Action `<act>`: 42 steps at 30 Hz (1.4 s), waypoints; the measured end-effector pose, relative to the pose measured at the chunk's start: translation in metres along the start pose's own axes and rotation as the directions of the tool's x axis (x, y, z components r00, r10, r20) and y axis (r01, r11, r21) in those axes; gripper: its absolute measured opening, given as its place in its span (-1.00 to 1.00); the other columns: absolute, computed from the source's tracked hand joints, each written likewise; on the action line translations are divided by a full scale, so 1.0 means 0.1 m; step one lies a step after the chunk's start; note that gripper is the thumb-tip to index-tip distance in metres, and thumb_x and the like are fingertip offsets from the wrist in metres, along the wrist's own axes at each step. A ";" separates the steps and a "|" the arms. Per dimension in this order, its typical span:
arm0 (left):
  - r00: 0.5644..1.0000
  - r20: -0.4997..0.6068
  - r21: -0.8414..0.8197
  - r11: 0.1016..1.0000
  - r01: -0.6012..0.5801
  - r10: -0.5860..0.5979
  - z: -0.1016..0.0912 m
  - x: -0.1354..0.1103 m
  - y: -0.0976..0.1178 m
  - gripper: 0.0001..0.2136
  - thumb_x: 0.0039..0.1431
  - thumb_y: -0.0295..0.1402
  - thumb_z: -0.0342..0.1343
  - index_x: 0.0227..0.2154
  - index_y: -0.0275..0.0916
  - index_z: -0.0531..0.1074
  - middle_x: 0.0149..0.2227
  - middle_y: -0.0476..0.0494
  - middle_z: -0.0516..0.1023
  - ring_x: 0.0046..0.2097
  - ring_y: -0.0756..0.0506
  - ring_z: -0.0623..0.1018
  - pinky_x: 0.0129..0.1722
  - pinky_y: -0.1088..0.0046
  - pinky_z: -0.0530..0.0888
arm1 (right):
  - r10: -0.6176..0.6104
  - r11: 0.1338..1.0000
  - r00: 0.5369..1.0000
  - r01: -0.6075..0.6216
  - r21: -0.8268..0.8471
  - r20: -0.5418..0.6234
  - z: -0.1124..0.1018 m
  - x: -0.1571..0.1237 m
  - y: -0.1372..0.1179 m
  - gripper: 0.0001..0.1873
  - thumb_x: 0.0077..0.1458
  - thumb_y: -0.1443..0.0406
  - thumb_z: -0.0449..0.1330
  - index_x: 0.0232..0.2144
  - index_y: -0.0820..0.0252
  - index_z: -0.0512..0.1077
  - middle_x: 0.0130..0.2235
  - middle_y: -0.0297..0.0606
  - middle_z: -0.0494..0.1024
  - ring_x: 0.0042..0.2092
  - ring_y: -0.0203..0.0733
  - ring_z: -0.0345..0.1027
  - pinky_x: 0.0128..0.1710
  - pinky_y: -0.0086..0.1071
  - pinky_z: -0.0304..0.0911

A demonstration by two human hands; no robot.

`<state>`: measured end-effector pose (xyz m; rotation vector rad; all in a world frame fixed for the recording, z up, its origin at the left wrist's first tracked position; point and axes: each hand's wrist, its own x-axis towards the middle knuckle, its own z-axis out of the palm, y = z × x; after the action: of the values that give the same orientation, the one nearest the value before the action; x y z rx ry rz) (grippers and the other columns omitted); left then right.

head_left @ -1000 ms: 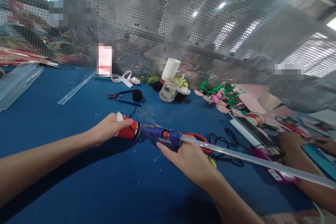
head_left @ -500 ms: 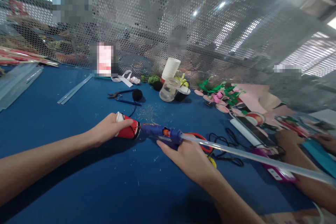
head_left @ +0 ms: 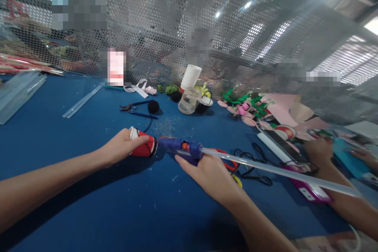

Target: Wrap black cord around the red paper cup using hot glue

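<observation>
My left hand (head_left: 122, 145) is closed around a red and white paper cup (head_left: 143, 147), which lies tilted on its side with its black-banded end toward the right. A black cord runs from the cup up to a black yarn ball (head_left: 153, 107). In my right hand (head_left: 214, 173) is a blue glue gun (head_left: 174, 145), its nozzle at or very near the cup's black band; whether it touches I cannot tell. A long clear glue stick (head_left: 265, 168) sticks out of the gun's back. My right fingers are partly hidden behind the gun.
Pliers (head_left: 138, 111) lie beyond the cup. A clear plastic jar (head_left: 189, 100) and stacked white cups (head_left: 190, 76) stand near the perforated screen. Red-handled scissors (head_left: 227, 158), black cable and a purple power strip (head_left: 313, 189) lie right, beside a co-worker's arm (head_left: 348, 201).
The cup and glue gun keep nearly the same pose in my hands. The view has shifted slightly. At the right, the co-worker's hands and a turquoise piece have moved.
</observation>
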<state>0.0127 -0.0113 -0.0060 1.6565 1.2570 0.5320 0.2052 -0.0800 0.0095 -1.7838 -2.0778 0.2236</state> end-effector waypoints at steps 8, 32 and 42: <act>1.000 0.000 0.009 1.000 -0.011 0.011 0.02 0.01 -0.02 -0.70 -0.12 -0.15 -0.04 -0.75 -0.24 0.11 -0.73 0.11 0.07 -0.65 0.09 0.03 -0.68 0.55 -0.03 | -0.031 0.999 1.000 0.031 -0.036 0.006 0.04 0.02 0.02 -0.78 -0.01 0.25 0.01 -0.40 0.25 0.41 -0.46 -0.21 0.48 -0.37 -0.13 0.35 -0.38 -0.37 0.19; 1.000 0.001 0.012 1.000 -0.006 0.006 0.01 0.01 -0.03 -0.70 -0.10 -0.16 -0.04 -0.74 -0.24 0.13 -0.74 0.11 0.07 -0.66 0.08 0.05 -0.68 0.54 -0.02 | 0.018 1.000 0.997 -0.017 -0.018 0.070 -0.02 0.01 -0.02 -0.77 0.00 0.24 0.01 -0.38 0.24 0.39 -0.39 -0.19 0.49 -0.33 -0.10 0.34 -0.32 -0.32 0.18; 1.000 -0.003 -0.025 1.000 -0.017 0.017 0.02 -0.01 0.03 -0.66 -0.12 -0.12 -0.03 -0.78 -0.24 0.10 -0.75 0.12 0.05 -0.66 0.10 0.03 -0.68 0.54 -0.05 | 0.061 0.998 0.998 -0.061 0.007 0.000 -0.03 -0.06 -0.02 -0.79 -0.05 0.21 0.04 -0.40 0.17 0.41 -0.48 -0.27 0.49 -0.41 -0.15 0.35 -0.42 -0.39 0.19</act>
<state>0.0151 -0.0133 -0.0034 1.6479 1.2348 0.5588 0.2054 -0.0864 0.0121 -1.8444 -2.0218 0.2473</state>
